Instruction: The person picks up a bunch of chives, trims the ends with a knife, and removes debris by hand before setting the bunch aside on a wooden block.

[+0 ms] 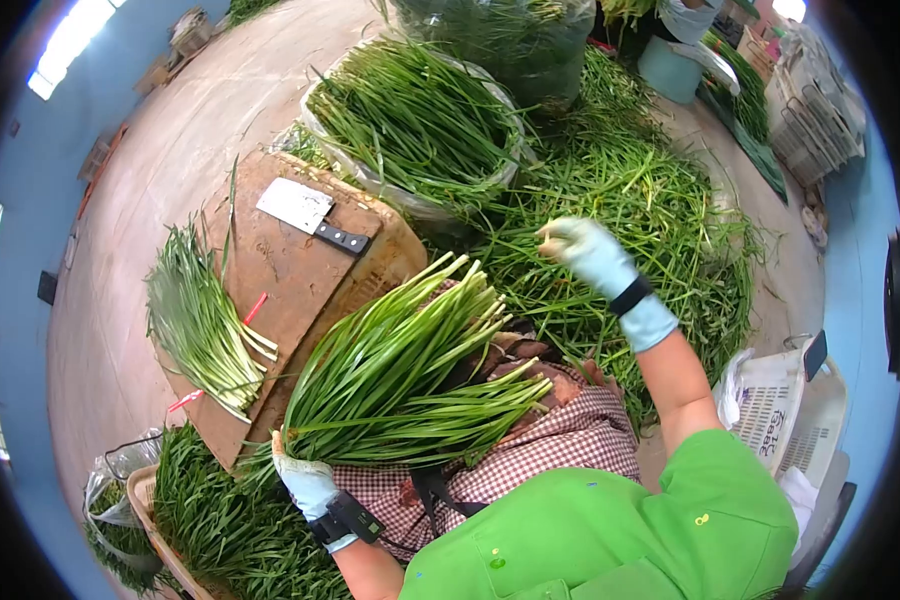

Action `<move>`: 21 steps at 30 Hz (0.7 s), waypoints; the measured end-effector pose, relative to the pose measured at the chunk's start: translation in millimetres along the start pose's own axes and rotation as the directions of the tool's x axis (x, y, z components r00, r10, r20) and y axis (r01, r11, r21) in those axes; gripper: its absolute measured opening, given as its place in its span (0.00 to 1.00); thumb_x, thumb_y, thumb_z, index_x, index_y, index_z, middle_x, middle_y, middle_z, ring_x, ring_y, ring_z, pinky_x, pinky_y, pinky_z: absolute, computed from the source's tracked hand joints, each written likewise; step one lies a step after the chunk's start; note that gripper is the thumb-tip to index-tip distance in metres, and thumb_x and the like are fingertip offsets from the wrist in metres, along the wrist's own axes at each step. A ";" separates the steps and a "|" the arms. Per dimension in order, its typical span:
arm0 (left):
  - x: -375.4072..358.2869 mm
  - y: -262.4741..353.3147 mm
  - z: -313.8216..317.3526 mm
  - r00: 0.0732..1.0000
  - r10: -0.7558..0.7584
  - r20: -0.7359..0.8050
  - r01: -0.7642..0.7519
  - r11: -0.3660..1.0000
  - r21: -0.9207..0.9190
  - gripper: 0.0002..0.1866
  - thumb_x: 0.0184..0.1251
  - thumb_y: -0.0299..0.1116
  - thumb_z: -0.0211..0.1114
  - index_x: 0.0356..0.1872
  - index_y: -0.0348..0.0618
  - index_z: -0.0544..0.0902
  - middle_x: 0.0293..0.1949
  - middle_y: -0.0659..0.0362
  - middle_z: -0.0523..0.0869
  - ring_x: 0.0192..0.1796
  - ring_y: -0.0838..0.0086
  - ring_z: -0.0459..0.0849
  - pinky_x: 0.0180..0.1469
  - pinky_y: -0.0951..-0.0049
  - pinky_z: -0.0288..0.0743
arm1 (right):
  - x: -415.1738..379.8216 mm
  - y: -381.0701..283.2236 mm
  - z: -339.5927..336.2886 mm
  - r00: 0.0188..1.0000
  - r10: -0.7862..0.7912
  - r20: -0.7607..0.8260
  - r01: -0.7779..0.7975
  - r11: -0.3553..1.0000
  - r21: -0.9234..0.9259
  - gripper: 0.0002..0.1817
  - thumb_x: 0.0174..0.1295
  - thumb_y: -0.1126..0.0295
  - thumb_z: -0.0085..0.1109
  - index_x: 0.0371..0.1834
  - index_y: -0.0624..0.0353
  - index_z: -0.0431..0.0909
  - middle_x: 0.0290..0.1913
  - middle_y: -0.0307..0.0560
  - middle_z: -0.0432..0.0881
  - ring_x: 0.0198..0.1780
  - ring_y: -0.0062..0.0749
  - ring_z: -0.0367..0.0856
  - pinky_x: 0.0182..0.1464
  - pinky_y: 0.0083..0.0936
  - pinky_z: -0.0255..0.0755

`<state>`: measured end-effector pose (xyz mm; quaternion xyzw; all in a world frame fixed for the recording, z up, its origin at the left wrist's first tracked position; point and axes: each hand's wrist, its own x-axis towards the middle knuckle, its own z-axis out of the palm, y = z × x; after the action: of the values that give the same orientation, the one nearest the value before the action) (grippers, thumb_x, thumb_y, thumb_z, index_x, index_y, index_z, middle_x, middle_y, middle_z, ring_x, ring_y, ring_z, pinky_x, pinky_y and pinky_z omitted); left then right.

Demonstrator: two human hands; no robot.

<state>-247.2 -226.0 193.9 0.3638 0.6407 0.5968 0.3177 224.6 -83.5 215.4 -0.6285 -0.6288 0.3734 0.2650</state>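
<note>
My left hand [305,485], in a pale blue glove, grips the leafy end of a large bunch of green stalks [380,370] that lies across my lap, pale ends pointing right. Over the big pile of loose greens [620,220], my right hand [575,245] is raised with its gloved fingers curled together; whether it holds anything is too small to tell. A smaller bunch of stalks [205,310] rests on the brown board [270,250] at the left. The cleaver [300,208] lies flat near the board's far end, its black handle to the right.
Beyond the board stands a bag full of greens [420,120], with another plastic bag [510,50] behind it. A basket of leaves [230,520] is at the lower left. White crates [790,400] stand at the right. Part of another person [685,20] shows at the top right.
</note>
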 end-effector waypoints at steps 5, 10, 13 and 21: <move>-0.9 2.8 2.9 0.973 -0.219 -0.078 0.205 0.967 -0.155 0.16 0.67 0.37 0.45 0.53 0.44 0.68 0.49 0.52 0.75 0.46 0.66 0.77 0.49 0.66 0.74 | 11.2 -62.6 93.3 0.882 -0.471 0.023 0.449 0.825 -0.342 0.31 0.49 0.55 0.61 0.56 0.55 0.66 0.34 0.57 0.78 0.39 0.49 0.77 0.40 0.34 0.71; 6.0 3.6 -6.5 0.954 -0.298 0.017 0.289 0.906 -0.310 0.18 0.67 0.41 0.46 0.51 0.43 0.70 0.47 0.54 0.77 0.46 0.66 0.77 0.48 0.66 0.74 | 29.7 -122.9 80.2 0.930 -0.332 0.159 0.311 0.939 0.144 0.17 0.53 0.63 0.56 0.44 0.60 0.74 0.31 0.60 0.77 0.36 0.50 0.77 0.38 0.32 0.71; 2.0 14.7 4.0 0.926 -0.376 0.028 0.364 0.871 -0.329 0.18 0.67 0.41 0.45 0.51 0.42 0.70 0.47 0.54 0.77 0.47 0.66 0.76 0.47 0.66 0.74 | 42.9 -110.9 85.8 0.932 -0.352 0.087 0.356 0.934 -0.026 0.13 0.54 0.64 0.55 0.38 0.61 0.76 0.29 0.57 0.78 0.32 0.46 0.78 0.35 0.31 0.71; 1.7 -5.6 -4.3 0.902 -0.416 0.115 0.426 0.812 -0.399 0.21 0.63 0.46 0.47 0.50 0.44 0.74 0.50 0.55 0.76 0.49 0.62 0.76 0.52 0.58 0.69 | 39.0 -34.5 23.0 0.901 0.123 -0.415 0.165 0.789 0.592 0.07 0.57 0.72 0.52 0.37 0.62 0.76 0.31 0.43 0.78 0.27 0.21 0.74 0.32 0.18 0.71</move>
<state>-252.2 -227.0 188.7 0.1436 0.5600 0.6299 0.5186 183.0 -45.7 224.5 -0.5676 -0.4052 0.4049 0.5914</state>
